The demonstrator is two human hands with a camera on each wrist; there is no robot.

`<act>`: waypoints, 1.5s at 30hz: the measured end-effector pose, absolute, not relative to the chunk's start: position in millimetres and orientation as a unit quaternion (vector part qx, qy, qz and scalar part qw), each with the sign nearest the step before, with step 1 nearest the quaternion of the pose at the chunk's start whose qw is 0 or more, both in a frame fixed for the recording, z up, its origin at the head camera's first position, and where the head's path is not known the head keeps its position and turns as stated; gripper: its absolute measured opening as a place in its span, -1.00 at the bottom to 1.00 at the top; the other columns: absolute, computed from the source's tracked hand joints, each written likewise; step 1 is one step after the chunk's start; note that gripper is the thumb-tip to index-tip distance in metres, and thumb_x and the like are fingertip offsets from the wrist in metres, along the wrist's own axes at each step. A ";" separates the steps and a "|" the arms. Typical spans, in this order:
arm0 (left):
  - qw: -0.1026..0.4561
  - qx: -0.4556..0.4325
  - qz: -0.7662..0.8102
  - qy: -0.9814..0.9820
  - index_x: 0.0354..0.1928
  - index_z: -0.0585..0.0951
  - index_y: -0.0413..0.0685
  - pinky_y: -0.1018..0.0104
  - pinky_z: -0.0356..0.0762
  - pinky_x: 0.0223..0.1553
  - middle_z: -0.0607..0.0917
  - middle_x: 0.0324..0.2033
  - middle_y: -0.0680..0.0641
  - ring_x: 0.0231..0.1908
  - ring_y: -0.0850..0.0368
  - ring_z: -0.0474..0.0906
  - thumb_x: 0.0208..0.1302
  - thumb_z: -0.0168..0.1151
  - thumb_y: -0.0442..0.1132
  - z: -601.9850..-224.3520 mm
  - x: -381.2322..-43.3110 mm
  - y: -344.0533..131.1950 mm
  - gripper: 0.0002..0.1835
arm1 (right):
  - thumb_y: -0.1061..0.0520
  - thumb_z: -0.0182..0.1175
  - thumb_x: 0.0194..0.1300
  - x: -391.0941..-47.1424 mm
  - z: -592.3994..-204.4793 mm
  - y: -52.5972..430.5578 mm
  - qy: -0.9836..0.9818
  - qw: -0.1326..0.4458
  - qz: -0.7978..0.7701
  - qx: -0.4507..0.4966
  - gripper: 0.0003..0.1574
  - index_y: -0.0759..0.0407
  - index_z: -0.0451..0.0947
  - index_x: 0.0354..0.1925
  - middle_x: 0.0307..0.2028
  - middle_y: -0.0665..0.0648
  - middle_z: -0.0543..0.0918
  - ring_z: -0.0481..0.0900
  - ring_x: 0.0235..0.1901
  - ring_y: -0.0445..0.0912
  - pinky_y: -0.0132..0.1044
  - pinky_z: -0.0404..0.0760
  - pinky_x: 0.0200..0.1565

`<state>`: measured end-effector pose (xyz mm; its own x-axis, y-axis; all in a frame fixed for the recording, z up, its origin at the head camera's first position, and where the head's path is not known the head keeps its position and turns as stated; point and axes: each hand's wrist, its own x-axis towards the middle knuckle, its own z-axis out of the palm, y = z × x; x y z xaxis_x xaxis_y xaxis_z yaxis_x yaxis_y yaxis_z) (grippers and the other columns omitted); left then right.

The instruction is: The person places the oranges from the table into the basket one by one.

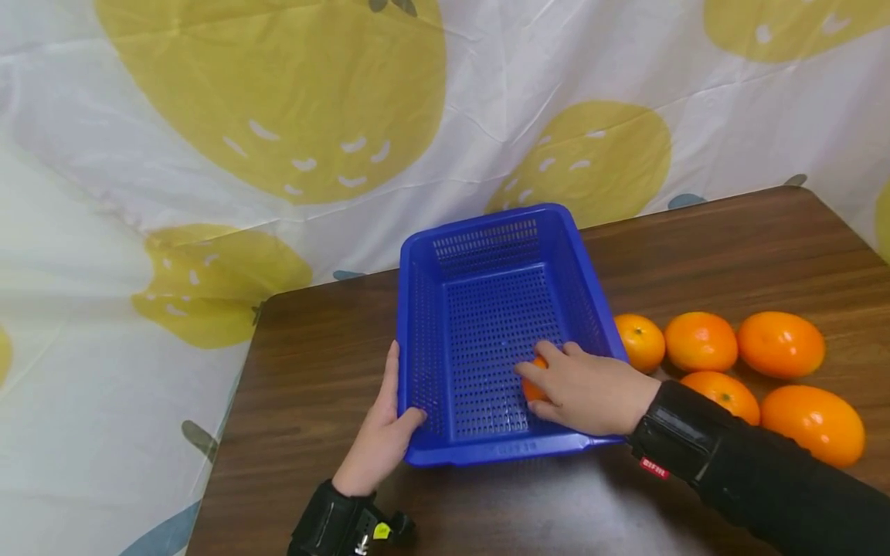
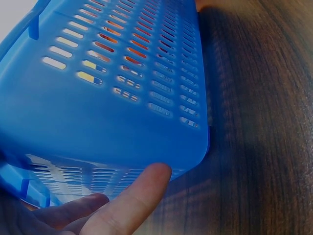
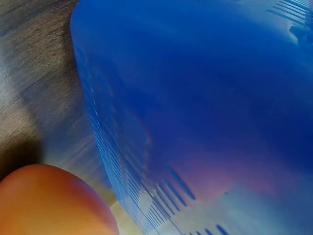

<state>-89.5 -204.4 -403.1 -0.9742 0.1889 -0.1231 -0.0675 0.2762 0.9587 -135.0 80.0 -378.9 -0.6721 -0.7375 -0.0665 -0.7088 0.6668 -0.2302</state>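
A blue perforated plastic basket [image 1: 511,448] stands on the table, slightly turned. My left hand [image 1: 378,440] grips its left side near the front corner, thumb over the rim and fingers along the outer wall. In the left wrist view, fingers [image 2: 129,200] lie against the basket's outside. Reaching over the right wall, my right hand [image 1: 594,390] holds an orange [image 1: 534,381] low inside the basket, near the front right; the hand covers most of the fruit. The right wrist view has the basket's outer wall [image 3: 195,93] and another orange [image 3: 51,205] outside it.
Right of the basket, several glossy oranges [image 1: 780,344] lie in two rows on the brown wooden table [image 1: 313,371], partly under my right forearm. A white cloth [image 1: 487,100] with yellow fruit prints hangs behind the table and down its left side.
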 end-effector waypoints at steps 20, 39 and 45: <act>0.106 0.041 0.599 0.792 0.40 -0.32 0.48 -0.16 0.06 0.27 -0.15 0.43 0.11 0.31 0.09 0.01 0.16 -0.14 -0.50 -404.4 -90.9 -205.0 -0.03 | -0.21 0.00 0.26 -134.2 -383.8 77.7 0.907 0.076 -0.081 -0.407 -0.41 0.03 0.39 0.16 -0.08 0.23 0.49 0.49 -0.26 0.13 0.04 0.60 -0.29; 0.100 0.033 0.595 0.797 0.40 -0.29 0.50 -0.15 0.08 0.27 -0.10 0.43 0.10 0.30 0.10 0.04 0.15 -0.12 -0.50 -405.2 -91.4 -202.8 -0.03 | -0.37 -0.08 0.22 -137.7 -384.2 78.8 0.916 0.102 -0.076 -0.379 -0.23 -0.04 0.32 0.27 0.14 0.27 0.45 0.44 0.00 0.16 0.12 0.49 0.00; 0.099 0.032 0.597 0.796 0.40 -0.28 0.50 -0.16 0.09 0.26 -0.10 0.43 0.09 0.30 0.09 0.05 0.15 -0.12 -0.50 -405.1 -90.9 -202.6 -0.03 | -0.40 -0.10 0.21 -138.8 -385.6 79.0 0.917 0.108 -0.083 -0.375 -0.20 -0.05 0.29 0.29 0.19 0.27 0.41 0.40 0.07 0.17 0.16 0.44 0.05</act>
<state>-90.9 -202.6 -405.1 -0.9783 0.1686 -0.1200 -0.0679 0.2863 0.9557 -138.8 79.0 -385.6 -0.6950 -0.7060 -0.1365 -0.6699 0.7046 -0.2340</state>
